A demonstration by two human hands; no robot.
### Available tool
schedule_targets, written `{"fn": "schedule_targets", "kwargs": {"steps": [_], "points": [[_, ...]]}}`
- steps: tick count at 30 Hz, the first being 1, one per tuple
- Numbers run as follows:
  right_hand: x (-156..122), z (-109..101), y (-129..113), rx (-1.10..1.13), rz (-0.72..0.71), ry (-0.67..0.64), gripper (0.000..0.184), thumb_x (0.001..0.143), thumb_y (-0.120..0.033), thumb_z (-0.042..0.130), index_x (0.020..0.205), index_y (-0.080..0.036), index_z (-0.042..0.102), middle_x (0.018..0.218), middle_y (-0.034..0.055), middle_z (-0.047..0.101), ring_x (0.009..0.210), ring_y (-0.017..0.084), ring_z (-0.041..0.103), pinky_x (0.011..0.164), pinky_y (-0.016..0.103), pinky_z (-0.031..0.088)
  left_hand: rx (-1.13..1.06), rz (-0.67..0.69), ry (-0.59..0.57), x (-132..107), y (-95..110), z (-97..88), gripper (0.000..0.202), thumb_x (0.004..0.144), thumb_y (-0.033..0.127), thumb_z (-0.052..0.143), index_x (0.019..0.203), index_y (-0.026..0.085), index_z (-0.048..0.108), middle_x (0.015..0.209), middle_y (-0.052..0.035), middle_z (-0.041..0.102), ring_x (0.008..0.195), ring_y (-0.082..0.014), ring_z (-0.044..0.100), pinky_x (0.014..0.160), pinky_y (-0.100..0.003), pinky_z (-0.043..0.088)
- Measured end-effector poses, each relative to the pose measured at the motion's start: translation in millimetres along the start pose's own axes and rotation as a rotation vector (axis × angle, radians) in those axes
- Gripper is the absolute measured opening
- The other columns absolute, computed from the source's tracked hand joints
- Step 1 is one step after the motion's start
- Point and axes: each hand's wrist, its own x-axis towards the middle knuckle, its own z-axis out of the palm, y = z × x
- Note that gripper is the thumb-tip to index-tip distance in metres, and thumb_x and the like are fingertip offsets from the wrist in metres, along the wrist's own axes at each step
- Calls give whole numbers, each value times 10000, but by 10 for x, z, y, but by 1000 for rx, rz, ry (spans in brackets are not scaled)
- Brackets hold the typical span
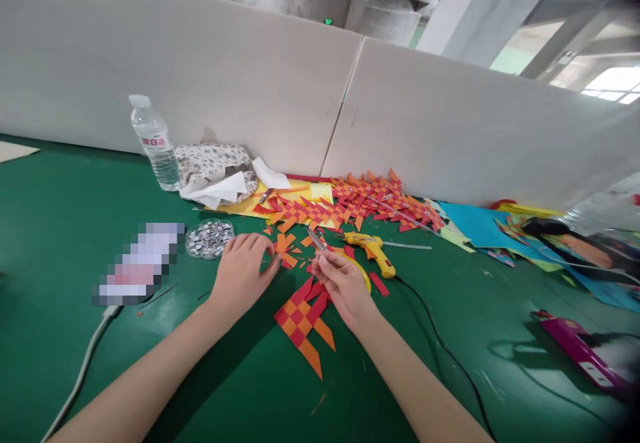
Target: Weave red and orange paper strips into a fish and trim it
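Note:
My left hand (245, 269) is over the green table, its fingers curled and the thumb tip near the forefinger; anything between them is too small to make out. Just beyond its fingertips lie orange paper scraps (286, 243). My right hand (345, 283) has its fingertips pinched together, and what they hold is unclear. A pointed metal blade (315, 239) shows right above those fingertips, and a yellow curved edge (367, 279) shows partly behind the hand. Between and below both hands lies a red and orange woven paper fish (299, 319), partly covered by the right hand.
A yellow glue gun (373, 246) with a black cord lies beyond my right hand. More woven fish (350, 203) are heaped near the partition. Left are a dish of googly eyes (210, 238), a blurred-out phone (143, 263) and a water bottle (156, 143). A purple power strip (583, 349) lies right.

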Motion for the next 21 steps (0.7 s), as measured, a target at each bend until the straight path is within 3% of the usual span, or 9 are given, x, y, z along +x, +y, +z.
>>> {"fn": "schedule_targets", "kwargs": {"steps": [2,4,7,11,14,17,21], "points": [[-14,10,-1,18,23,-6,198,594,-290,790,765,-215,723,692,-19,672,675,81,609,732,217,500,59,86,17,-22,-1,25,103,845,209,472,858,194,573,987,-57,636,966,-238,538,932,-445,325],[-30,26,9,-7,35,-1,203,593,-300,788,767,-217,725,697,-16,670,681,87,605,721,221,499,34,124,18,-40,12,60,211,840,174,476,1030,207,561,1137,-66,600,1049,-247,514,965,-453,307],[-47,54,31,-126,-29,0,171,604,-311,775,749,-233,729,761,1,680,712,115,601,706,254,496,-169,44,-32,-53,53,106,351,833,233,508,1181,201,486,1171,-89,575,1034,-244,524,873,-398,405],[-62,82,30,-369,-277,-44,82,656,-296,731,729,-258,734,800,10,639,793,154,582,723,284,481,-715,-171,-312,-48,134,134,215,833,365,511,923,186,589,878,-38,639,795,-170,587,696,-291,463],[-75,80,8,-489,-349,-73,73,688,-300,703,741,-263,736,778,14,598,772,156,568,688,282,474,-1041,-291,-441,-38,185,142,208,788,367,573,808,167,624,822,-27,653,779,-150,593,736,-275,462],[-81,62,-12,-585,-370,-80,83,702,-314,692,742,-252,730,794,21,589,778,162,566,687,286,469,-1130,-388,-458,-30,205,146,194,741,345,633,806,162,647,840,-25,670,792,-147,598,773,-278,456],[-64,31,-19,-652,-370,-100,103,702,-328,696,721,-229,715,779,17,581,742,151,562,668,279,455,-1106,-417,-446,-33,187,159,206,717,345,664,808,160,665,846,-30,684,791,-151,605,775,-276,457]]}}
